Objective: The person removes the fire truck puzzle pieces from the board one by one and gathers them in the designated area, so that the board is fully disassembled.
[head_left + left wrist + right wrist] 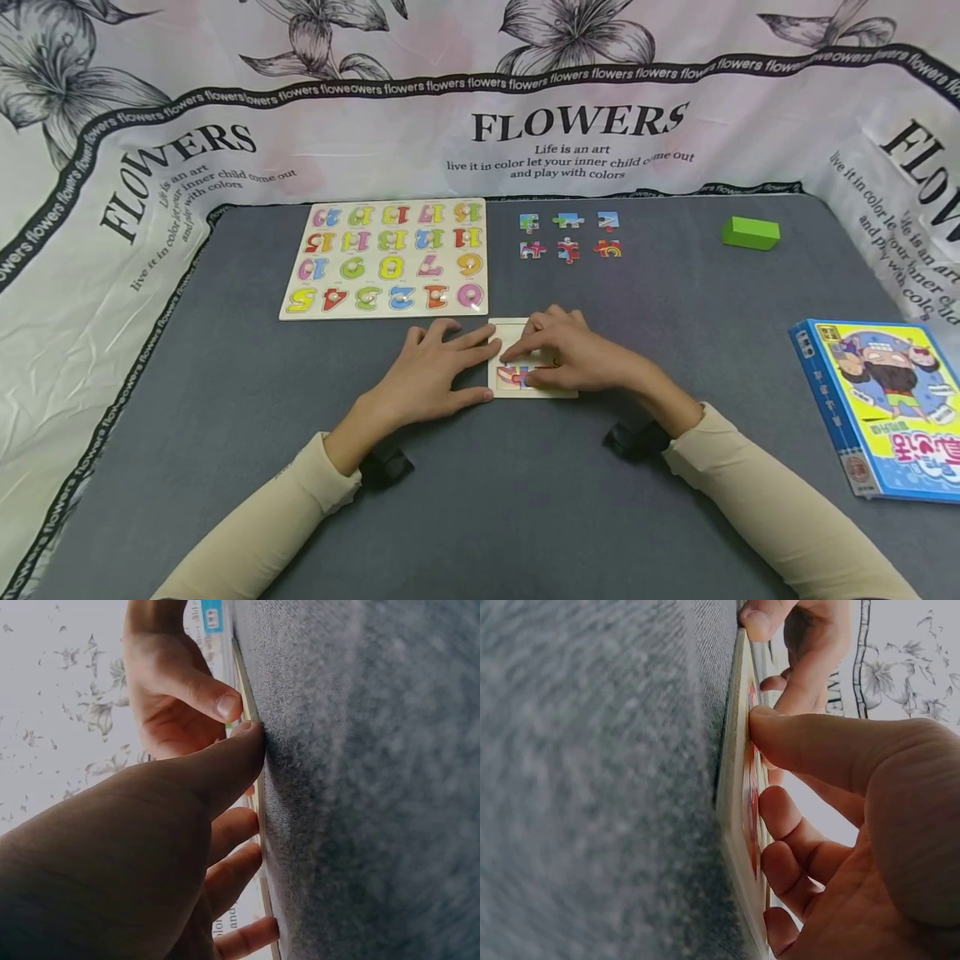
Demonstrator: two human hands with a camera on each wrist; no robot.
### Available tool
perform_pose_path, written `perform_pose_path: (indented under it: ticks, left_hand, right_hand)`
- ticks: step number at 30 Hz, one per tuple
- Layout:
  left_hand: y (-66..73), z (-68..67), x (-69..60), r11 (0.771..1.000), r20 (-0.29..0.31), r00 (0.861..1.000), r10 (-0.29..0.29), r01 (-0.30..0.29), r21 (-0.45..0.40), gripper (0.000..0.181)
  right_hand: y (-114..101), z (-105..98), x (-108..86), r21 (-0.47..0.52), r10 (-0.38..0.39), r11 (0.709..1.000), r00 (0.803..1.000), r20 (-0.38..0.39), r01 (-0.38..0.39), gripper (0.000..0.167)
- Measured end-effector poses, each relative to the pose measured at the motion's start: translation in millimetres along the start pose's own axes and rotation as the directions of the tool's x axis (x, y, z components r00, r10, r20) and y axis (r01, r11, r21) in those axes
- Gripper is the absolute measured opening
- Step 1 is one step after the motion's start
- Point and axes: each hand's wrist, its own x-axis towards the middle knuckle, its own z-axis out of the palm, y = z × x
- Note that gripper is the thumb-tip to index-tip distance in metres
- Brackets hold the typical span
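A small pale puzzle board lies flat on the grey table, with red and purple jigsaw pieces in its near part. My left hand is at the board's left side, its fingers spread and their tips touching the edge. From the right, my right hand reaches over the board and pinches a puzzle piece between thumb and index finger. That hand covers much of the board. In the right wrist view, the thumb touches the board's printed face and the other fingers curve down beside it.
A number puzzle board lies at the back left. Loose jigsaw pieces stand in two rows behind the small board. A green block sits at the back right, and a blue and yellow box at the right edge.
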Motion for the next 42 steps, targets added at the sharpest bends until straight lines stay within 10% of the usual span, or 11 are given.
perform_pose_path:
  ticks: [42]
  left_hand:
    - [0.7, -0.3, -0.1, 1.000, -0.011, 1.000, -0.002, 0.002, -0.015, 0.068]
  right_hand:
    - [-2.0, 3.8, 1.3, 0.102, 0.037, 0.994, 0.998, -0.052, -0.032, 0.031]
